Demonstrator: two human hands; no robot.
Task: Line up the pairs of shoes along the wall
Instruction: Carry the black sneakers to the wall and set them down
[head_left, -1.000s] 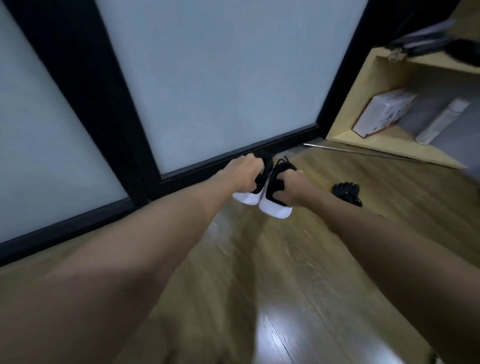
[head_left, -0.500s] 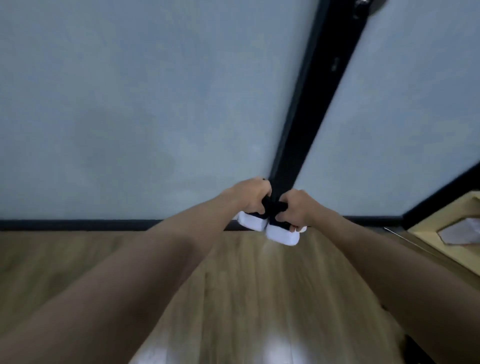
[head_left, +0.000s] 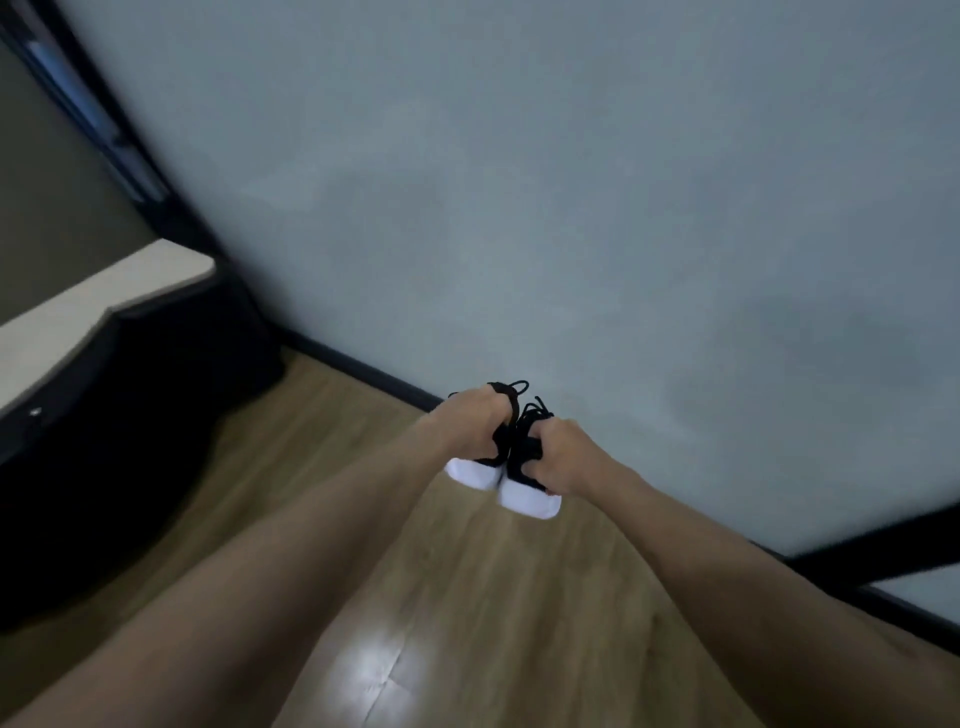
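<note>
At frame centre your left hand (head_left: 470, 423) and right hand (head_left: 561, 457) each grip one black shoe (head_left: 524, 480) of a pair, held just above the floor (head_left: 467, 597) near the wall (head_left: 571, 208). You look mid-carry; next, lower both side by side against the baseboard (head_left: 363, 371).

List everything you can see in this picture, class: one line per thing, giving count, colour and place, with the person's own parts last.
shoes: two, black with white soles, held side by side above the floor near the wall.
wall: one, pale grey-blue, across the top and right.
skirting: one, black, along the foot of the wall.
floor: one, light brown wood, bottom half.
furniture: one piece, dark with a pale top, at the left.
left hand: one, grips the left shoe.
right hand: one, grips the right shoe.
</note>
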